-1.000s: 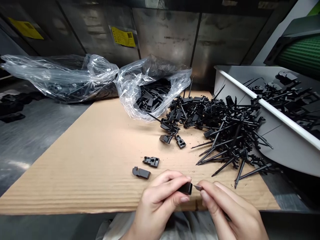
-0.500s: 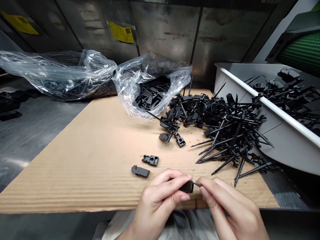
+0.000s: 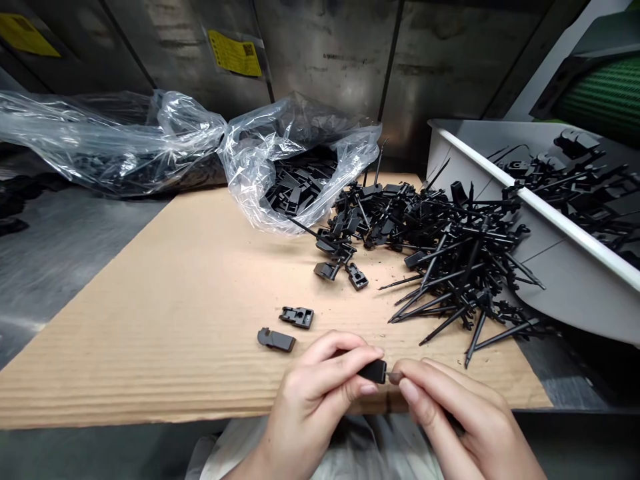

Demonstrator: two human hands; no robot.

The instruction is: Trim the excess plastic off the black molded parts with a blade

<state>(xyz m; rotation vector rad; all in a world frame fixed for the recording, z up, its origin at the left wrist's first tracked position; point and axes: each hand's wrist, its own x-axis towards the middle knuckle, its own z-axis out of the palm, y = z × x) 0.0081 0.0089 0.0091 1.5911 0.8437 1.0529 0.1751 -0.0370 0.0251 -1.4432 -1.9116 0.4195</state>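
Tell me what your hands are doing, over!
Left hand pinching black plastic clip. Right hand holding small pointed piece at clip's end. Black plastic sprue pile beyond, apart from hands.

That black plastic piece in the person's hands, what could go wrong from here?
The left hand grips the black plastic piece while the right hand pinches a small grey tip at its end; a slip could jab a finger. Spiky black plastic runners lie nearby, so a careless move might catch their points. Loose clips could get knocked about on the cardboard sheet.
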